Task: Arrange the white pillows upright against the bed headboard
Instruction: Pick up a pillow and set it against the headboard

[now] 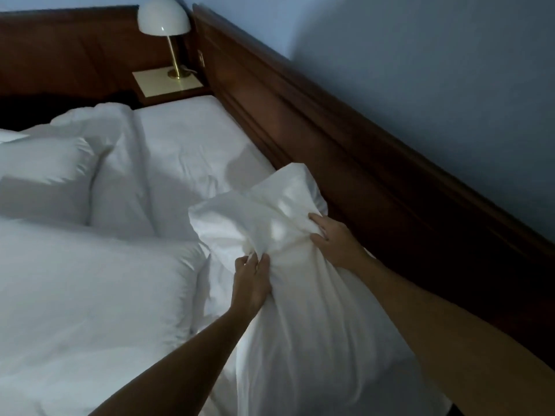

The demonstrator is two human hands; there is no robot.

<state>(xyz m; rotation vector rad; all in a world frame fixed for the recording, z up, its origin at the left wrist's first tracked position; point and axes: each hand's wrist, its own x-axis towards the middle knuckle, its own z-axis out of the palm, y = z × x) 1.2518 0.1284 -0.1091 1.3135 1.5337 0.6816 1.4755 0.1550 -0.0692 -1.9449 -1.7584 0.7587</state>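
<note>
A white pillow (300, 310) stands roughly on end on the bed, close beside the dark wooden headboard (345, 151) that runs along the right. My left hand (252, 280) pinches a bunch of its cover near the top. My right hand (333, 238) grips the upper right side of the same pillow. A second white pillow (90, 295) lies flat at the lower left. A third white pillow (45, 178) lies farther left, partly cut by the frame edge.
A crumpled white duvet (120, 163) and bare sheet (192, 145) fill the far half of the bed. A white dome lamp (163, 19) stands on a small bedside shelf (162, 85) in the corner. A blue wall rises above the headboard.
</note>
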